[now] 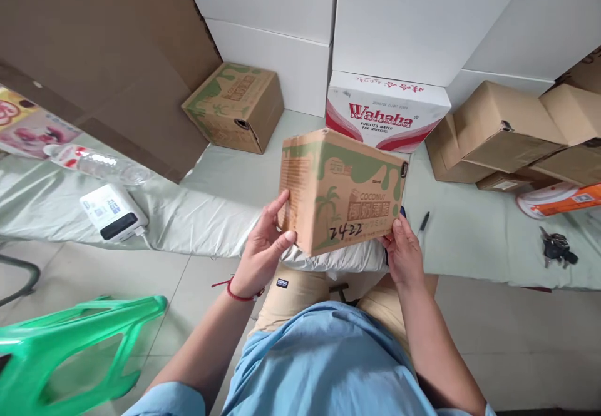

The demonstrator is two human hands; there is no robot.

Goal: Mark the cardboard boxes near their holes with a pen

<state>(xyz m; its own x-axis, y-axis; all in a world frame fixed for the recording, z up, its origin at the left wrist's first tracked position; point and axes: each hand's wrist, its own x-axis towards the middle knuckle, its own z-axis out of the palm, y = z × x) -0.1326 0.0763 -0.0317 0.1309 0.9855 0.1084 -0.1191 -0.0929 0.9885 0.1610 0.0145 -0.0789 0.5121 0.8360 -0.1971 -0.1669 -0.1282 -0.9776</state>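
Between my two hands is a brown cardboard box (pixel 357 184) with green print, a palm tree, the word COCONUT and "2422" handwritten in black. It is tilted, with one corner edge toward me, above the front edge of the table. My left hand (pixel 267 238) grips its left side, thumb near the lower corner and fingers on the side panel. My right hand (pixel 402 247) holds the lower right corner, thumb in front and the other fingers partly hidden behind. Just right of that hand, a black pen (pixel 424 221) lies on the table.
A similar green-printed box (pixel 237 106) stands at the back left, and a white and red Wahaha box (pixel 387 112) behind. To the right are brown boxes (pixel 507 125) and keys (pixel 558 247). A white power bank (pixel 113 211), a plastic bottle (pixel 101 162) and a green stool (pixel 84 347) are leftward.
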